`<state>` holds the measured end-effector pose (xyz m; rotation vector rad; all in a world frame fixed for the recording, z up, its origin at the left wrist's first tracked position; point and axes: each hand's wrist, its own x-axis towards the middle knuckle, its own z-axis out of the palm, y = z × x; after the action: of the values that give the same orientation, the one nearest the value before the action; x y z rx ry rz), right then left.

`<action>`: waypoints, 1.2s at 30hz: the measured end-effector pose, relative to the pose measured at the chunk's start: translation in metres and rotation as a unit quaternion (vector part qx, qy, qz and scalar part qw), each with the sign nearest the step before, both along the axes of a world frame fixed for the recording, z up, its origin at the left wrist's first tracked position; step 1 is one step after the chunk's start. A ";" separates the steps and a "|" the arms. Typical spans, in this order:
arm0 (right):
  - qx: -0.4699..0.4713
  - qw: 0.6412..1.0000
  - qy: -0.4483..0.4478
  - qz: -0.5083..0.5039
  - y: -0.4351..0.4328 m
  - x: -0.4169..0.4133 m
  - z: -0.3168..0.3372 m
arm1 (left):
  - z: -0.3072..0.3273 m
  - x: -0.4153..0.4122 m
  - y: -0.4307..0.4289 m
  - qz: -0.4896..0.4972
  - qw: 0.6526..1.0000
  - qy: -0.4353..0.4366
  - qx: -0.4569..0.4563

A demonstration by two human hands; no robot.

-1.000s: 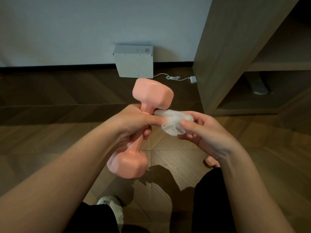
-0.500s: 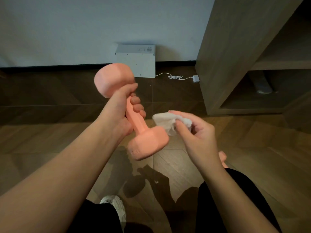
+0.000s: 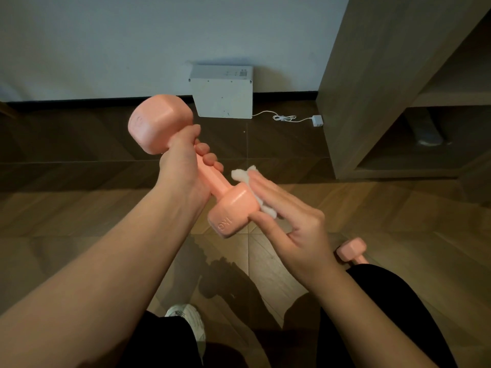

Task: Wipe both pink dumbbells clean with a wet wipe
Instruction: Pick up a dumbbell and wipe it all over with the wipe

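My left hand [image 3: 183, 166] grips the handle of a pink dumbbell [image 3: 231, 211], held in the air and tilted, one head up at the left and the other, marked 1KG, low at the right. My right hand [image 3: 289, 221] presses a crumpled white wet wipe [image 3: 255, 179] flat against the right side of that lower head, fingers straight, thumb under the head. A second pink dumbbell [image 3: 350, 251] lies on the floor at the right, mostly hidden behind my right wrist and knee.
A white box [image 3: 223, 94] leans against the wall, with a white cable and plug [image 3: 316, 120] beside it. A wooden shelf unit [image 3: 372, 88] stands at the right. My white shoe [image 3: 186, 320] and dark trousers show on the wooden floor [image 3: 79, 213] below.
The dumbbell swung from upright to tilted, its top head going left. My right hand with the wipe has moved from beside the handle onto the lower head, fingers flattening over it.
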<state>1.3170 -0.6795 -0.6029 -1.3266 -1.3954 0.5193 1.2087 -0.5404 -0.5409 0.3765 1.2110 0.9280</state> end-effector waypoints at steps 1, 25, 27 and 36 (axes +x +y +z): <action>0.028 0.999 -0.034 0.004 0.000 -0.001 -0.001 | 0.000 0.000 0.000 0.006 1.000 0.002 0.001; -0.010 0.998 0.064 -0.027 0.001 0.002 0.008 | 0.011 -0.006 -0.004 -0.057 0.975 -0.154 0.152; -0.047 0.995 0.087 0.007 0.004 0.007 0.010 | 0.009 -0.007 -0.005 -0.055 0.976 -0.152 0.148; -0.029 0.999 0.030 -0.027 0.004 0.002 0.015 | 0.009 -0.008 -0.005 -0.018 0.982 -0.141 0.121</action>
<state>1.3186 -0.6751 -0.5877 -1.3805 -1.3013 0.5615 1.2010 -0.5452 -0.5320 0.4423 0.8327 1.0628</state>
